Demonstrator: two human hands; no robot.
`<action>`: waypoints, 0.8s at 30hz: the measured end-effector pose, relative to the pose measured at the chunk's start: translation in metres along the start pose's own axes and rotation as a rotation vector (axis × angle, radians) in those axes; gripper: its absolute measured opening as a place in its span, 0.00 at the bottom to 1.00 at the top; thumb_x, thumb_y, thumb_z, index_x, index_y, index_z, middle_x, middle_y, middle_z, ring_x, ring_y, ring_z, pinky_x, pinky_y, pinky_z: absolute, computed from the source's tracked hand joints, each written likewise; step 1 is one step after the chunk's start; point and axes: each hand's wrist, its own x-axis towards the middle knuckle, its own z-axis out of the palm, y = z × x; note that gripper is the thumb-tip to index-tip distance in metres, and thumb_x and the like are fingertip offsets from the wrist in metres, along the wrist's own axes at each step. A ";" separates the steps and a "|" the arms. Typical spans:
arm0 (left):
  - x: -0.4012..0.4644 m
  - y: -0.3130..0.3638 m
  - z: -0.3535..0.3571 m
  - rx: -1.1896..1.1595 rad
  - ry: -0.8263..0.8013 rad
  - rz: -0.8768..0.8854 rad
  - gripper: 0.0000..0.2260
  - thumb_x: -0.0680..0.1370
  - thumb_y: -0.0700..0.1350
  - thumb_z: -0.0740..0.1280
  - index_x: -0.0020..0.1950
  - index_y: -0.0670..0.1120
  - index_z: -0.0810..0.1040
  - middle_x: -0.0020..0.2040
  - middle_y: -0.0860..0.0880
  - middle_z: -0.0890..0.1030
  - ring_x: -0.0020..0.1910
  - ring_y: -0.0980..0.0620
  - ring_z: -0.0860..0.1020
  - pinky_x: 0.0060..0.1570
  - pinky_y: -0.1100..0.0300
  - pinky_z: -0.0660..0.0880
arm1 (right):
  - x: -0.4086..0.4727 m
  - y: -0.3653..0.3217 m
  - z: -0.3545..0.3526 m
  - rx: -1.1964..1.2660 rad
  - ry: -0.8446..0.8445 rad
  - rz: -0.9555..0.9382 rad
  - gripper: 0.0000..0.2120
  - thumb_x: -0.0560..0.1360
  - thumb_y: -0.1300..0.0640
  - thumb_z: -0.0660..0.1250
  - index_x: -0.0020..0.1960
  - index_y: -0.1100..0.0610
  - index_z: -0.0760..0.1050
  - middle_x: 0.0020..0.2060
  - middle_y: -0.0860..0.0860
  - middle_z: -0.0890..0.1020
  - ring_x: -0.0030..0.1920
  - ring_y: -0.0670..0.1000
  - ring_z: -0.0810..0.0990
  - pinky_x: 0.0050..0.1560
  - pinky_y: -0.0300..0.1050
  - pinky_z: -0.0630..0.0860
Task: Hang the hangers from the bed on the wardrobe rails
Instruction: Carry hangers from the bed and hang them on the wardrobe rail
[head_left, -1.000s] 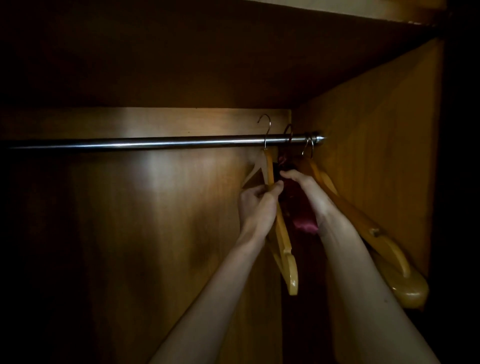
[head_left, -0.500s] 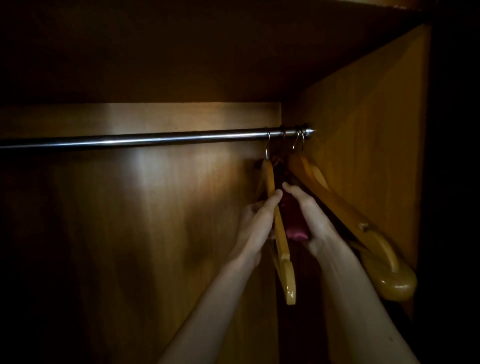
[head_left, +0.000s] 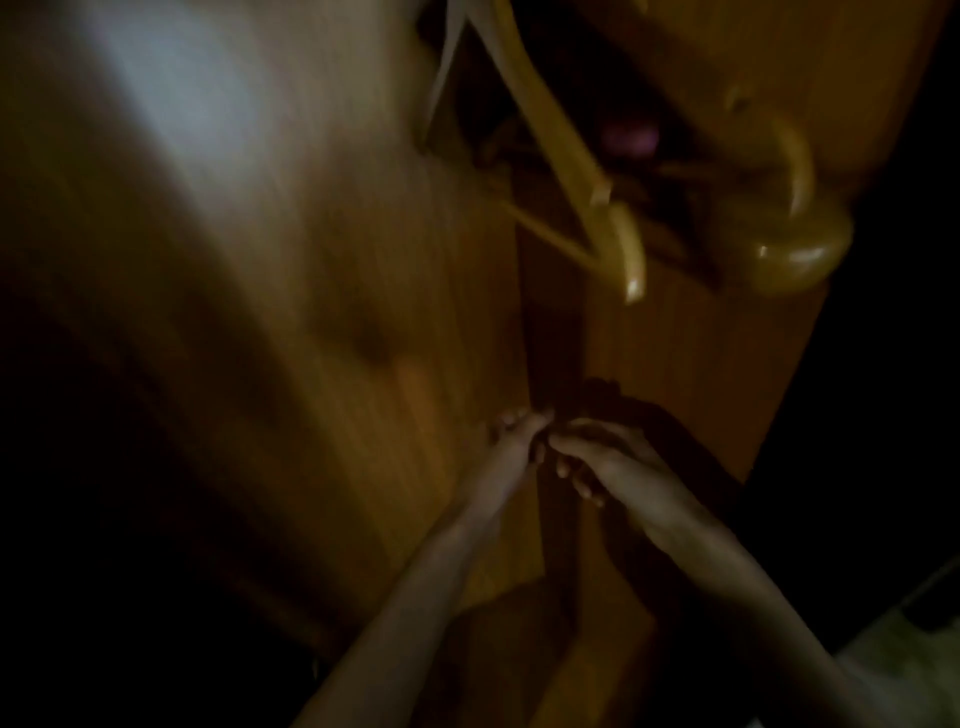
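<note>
The frame is dark and blurred. A slim wooden hanger (head_left: 571, 150) hangs at the top centre, its end pointing toward me. A thick wooden hanger (head_left: 795, 228) hangs to its right against the wardrobe's side wall. Between them shows a bit of a dark red padded hanger (head_left: 628, 137). The rail is above the frame and out of view. My left hand (head_left: 514, 441) and my right hand (head_left: 608, 462) are well below the hangers, close together, with loosely curled fingers. Neither touches a hanger, and I see nothing in them.
The wardrobe's wooden back panel (head_left: 260, 260) fills the left and centre, with a bright reflection at the upper left. The side wall (head_left: 701, 364) stands on the right. A pale fabric surface (head_left: 909, 670) shows at the bottom right corner.
Both hands have let go of the hangers and dropped down. The view has tilted downward, so the rail has left the frame and the hangers hang free.
</note>
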 end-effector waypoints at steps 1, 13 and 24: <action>0.000 -0.026 0.007 0.059 -0.046 -0.047 0.10 0.82 0.44 0.66 0.41 0.43 0.79 0.29 0.53 0.75 0.29 0.59 0.74 0.35 0.64 0.71 | -0.001 0.027 0.001 -0.028 -0.010 0.077 0.11 0.81 0.52 0.65 0.48 0.58 0.82 0.35 0.51 0.81 0.29 0.45 0.74 0.28 0.35 0.68; -0.029 -0.272 0.046 0.721 -0.629 -0.482 0.09 0.80 0.40 0.66 0.40 0.48 0.76 0.34 0.53 0.77 0.32 0.57 0.74 0.38 0.63 0.72 | -0.116 0.308 0.023 0.132 0.317 0.879 0.07 0.80 0.65 0.65 0.53 0.66 0.80 0.27 0.55 0.79 0.18 0.44 0.74 0.18 0.34 0.70; -0.108 -0.394 0.089 1.291 -1.310 -0.444 0.10 0.80 0.42 0.65 0.39 0.44 0.79 0.34 0.47 0.81 0.27 0.54 0.74 0.25 0.64 0.70 | -0.327 0.399 0.137 0.582 0.955 1.256 0.09 0.76 0.58 0.69 0.40 0.61 0.81 0.31 0.55 0.81 0.26 0.50 0.76 0.29 0.39 0.72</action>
